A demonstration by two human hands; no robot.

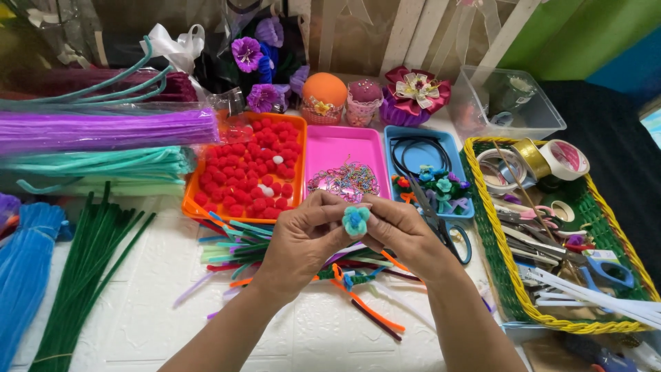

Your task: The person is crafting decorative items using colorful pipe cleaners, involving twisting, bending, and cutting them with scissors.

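Both my hands meet above the white table [158, 310], pinching one small pipe-cleaner flower [355, 220] with teal petals and a blue middle. My left hand [306, 238] grips it from the left with thumb and fingers. From the right, my right hand [403, 231] holds the same flower. Under the hands lies a loose heap of cut pipe-cleaner pieces [237, 248] in orange, teal, red and purple.
Behind the hands stand an orange tray of red pompoms [251, 169], a pink tray [342, 148] with a tangle of thin wire and a blue tray [430, 169] with finished flowers and scissors. Pipe-cleaner bundles [82, 262] lie left. A green-yellow basket [509, 275] of tape rolls and tools sits right.
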